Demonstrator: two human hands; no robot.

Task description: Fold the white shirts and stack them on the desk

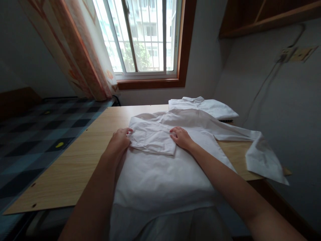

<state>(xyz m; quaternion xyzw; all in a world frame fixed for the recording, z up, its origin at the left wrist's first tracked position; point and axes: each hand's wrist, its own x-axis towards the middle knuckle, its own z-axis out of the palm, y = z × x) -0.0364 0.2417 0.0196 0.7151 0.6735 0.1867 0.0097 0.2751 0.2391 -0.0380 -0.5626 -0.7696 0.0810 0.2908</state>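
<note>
A white long-sleeved shirt lies spread over a wooden board, its lower edge hanging over the near side. One sleeve is folded across the body, with its cuff end toward the middle. My left hand pinches the shirt's left edge at the fold, its fingertips partly hidden. On the folded sleeve's right end, my right hand has its thumb and fingers curled together on the cloth. The other sleeve stretches out to the right, its end drooping past the board's edge.
A folded white shirt rests at the board's far right. The wooden board extends left beside a checked bedspread. Behind are a barred window and a patterned curtain; a wall shelf hangs upper right.
</note>
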